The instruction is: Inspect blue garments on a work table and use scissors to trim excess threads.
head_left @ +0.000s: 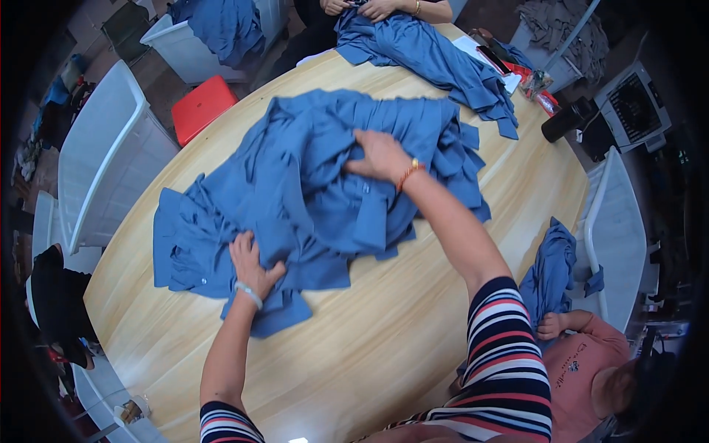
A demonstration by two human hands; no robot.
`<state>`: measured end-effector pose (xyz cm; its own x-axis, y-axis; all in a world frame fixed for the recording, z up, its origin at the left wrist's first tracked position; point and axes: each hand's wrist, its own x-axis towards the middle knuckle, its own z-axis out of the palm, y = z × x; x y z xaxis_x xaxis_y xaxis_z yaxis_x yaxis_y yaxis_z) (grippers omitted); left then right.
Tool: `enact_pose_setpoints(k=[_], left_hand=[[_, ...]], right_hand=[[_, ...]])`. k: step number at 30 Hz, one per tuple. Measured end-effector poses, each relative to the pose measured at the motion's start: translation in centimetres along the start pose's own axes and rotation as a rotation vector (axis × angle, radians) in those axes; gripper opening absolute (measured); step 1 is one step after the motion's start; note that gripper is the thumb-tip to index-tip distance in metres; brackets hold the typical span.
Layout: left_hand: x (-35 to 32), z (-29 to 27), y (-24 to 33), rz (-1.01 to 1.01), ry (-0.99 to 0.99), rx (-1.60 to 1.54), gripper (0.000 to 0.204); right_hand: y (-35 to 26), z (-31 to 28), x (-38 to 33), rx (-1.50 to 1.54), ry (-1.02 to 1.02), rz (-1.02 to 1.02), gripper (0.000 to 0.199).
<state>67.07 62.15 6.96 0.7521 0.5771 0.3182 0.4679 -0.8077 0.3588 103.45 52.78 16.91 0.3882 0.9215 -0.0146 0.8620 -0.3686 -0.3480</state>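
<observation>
A heap of blue shirts (317,184) with collars, cuffs and small buttons lies crumpled across the wooden table. My left hand (255,267) rests on the near left part of the heap, thumb and fingers spread over the cloth. Farther right, my right hand (378,155) lies on top of the pile, its thumb apart from the fingers and touching the fabric. How many garments the heap holds is hidden by the folds.
Across the table (384,325), another person's hands hold a blue garment (428,59). A person in a pink top (591,369) at right handles another blue garment (552,266). White bins (111,148) and a red stool (203,108) stand at left. A dark bottle (567,120) stands at the far right edge.
</observation>
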Motion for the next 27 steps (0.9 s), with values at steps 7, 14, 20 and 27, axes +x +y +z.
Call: enact_pose_setpoints(k=[7,14,20,27], left_hand=[[-1.5,-5.3,1.4,-0.053,-0.241,-0.054,0.074],[0.3,-4.0,3.5,-0.093,-0.292,-0.111,0.084],[0.2,-2.0,9.7,-0.477,-0.178,-0.021,0.085],[-12.0,-4.3,17.3,-0.835,0.211,0.058,0.076]], right_hand=[[-3.4,-2.2,-4.8,0.169,-0.139,0.137,0.076],[1.0,-0.6,-5.9,0.202,-0.006,0.047,0.076],[6.3,1.4,-3.8,0.113,0.073,-0.069,0.05],[9.4,-0.1,-1.0,0.071,0.054,-0.148,0.049]])
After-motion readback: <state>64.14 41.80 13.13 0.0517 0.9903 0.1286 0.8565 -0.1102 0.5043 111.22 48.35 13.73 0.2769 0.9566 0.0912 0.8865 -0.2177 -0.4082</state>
